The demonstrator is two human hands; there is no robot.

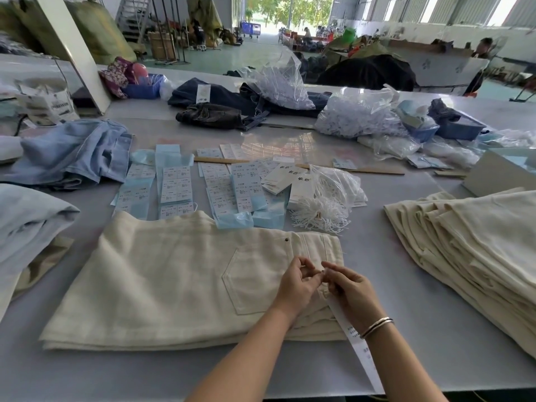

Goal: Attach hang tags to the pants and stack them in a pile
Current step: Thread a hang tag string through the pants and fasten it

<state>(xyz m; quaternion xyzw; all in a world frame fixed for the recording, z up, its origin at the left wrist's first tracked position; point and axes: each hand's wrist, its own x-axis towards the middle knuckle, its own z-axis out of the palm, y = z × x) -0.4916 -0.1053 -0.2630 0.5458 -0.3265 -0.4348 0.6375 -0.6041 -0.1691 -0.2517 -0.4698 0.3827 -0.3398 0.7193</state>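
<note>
Item in hand: cream pants [179, 274], folded flat on the table [406, 329] directly before me, back pocket up, waistband toward my hands.

Left hand [295, 282]: over the waistband edge of the pants, fingers curled, fingertips meeting those of the right; it seems to pinch a thin cord, though the cord is too small to make out.

Right hand [352, 290]: touching the left at the waistband, fingers curled; a long white hang tag [359, 349] trails from under it, off the pants toward me.

I judge this tag mid-attachment, not yet secured.

Right of the pants: pile of cream pants [470, 245], fanned; whether tagged I cannot tell.

Beyond the pants: label sheets [177, 184], loose white cords [319, 213], white tag cards [285, 177].

Left of the pants: light blue jeans [72, 152].
</note>
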